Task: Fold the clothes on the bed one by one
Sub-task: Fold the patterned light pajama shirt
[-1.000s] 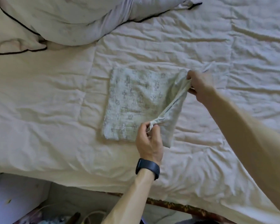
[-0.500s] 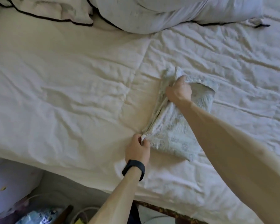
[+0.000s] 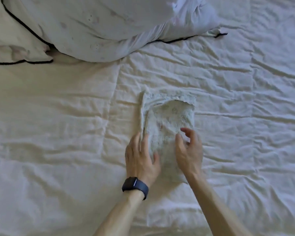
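A small pale printed garment (image 3: 169, 116) lies folded into a narrow rectangle on the wrinkled cream bed cover (image 3: 66, 150). My left hand (image 3: 140, 157), with a dark watch on the wrist, rests flat with straight fingers on the garment's near left edge. Over the near right part is my right hand (image 3: 188, 150), its fingers relaxed and slightly spread, holding nothing. The near end of the garment is partly hidden under both hands.
A large white pillow (image 3: 100, 26) lies at the far side of the bed. A cream pillow with black piping (image 3: 10, 41) sits at the far left. Wrinkled bed cover spreads to the left and right of the garment.
Both hands let go of the pinched edge after folding the garment over to the left. They now lie open on its near end. The camera view moved in over the bed.
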Motion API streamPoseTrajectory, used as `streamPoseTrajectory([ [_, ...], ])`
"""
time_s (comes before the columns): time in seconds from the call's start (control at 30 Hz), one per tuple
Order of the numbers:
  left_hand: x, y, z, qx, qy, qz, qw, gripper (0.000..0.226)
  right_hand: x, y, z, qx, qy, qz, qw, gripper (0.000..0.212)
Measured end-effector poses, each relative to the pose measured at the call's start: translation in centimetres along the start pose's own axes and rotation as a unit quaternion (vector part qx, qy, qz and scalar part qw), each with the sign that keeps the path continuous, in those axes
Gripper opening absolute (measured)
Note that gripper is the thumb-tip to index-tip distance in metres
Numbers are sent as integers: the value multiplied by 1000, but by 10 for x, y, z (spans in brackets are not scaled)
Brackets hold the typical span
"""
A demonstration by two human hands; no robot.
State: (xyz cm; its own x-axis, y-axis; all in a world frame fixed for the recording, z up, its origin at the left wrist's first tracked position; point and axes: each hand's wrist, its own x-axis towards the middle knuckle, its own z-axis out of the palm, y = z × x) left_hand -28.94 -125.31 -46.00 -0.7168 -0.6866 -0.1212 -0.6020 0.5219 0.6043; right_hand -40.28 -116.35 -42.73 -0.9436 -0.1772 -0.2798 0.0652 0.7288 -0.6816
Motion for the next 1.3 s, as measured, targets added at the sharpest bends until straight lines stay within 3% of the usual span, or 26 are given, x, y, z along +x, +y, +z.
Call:
streamPoseTrajectory([
  [0.07,40,20,15,66,-64,126,988,69,-8,41,-7,-101,32,-26,994,47],
  [0.13,78,28,32,161,-165,228,946,68,-17,75,-5,-188,2,-45,981,64],
  [0.2,115,16,46,259,-233,257,902,61,-29,96,-1,-225,-50,-60,971,69],
  [0.3,155,-8,47,334,-247,241,877,52,-38,113,7,-218,-88,-93,967,71],
  [0.4,157,-12,44,338,-243,238,878,52,-35,115,9,-182,-89,-74,976,71],
  [0.57,80,-8,37,246,-162,223,929,66,-43,110,6,-209,-21,-128,969,66],
  [0.7,9,-25,46,261,-193,245,914,62,-29,106,9,-228,-92,-126,961,64],
  [0.77,4,-40,44,286,-199,215,912,62,-27,108,7,-224,-114,-129,959,63],
  [0.83,2,-47,37,268,-174,171,932,63,-29,109,-1,-160,-105,-107,976,63],
  [0.9,-8,-42,27,180,-114,42,976,67,-36,108,-11,-30,-94,-17,995,65],
  [0.97,-21,-33,19,57,-50,-113,991,73,-46,110,-22,94,-109,105,984,68],
  [1.03,-29,-24,12,-67,-41,-225,971,75,-50,112,-28,176,-141,195,955,57],
  [1.13,-31,-23,5,-190,-99,-342,915,68,-41,120,-34,246,-191,238,920,45],
  [1.2,-31,-23,0,-182,-145,-356,905,73,-33,119,-41,249,-218,237,913,40],
  [1.3,-29,-29,-4,-259,-134,-361,886,74,-28,116,-53,211,-231,228,922,31],
])
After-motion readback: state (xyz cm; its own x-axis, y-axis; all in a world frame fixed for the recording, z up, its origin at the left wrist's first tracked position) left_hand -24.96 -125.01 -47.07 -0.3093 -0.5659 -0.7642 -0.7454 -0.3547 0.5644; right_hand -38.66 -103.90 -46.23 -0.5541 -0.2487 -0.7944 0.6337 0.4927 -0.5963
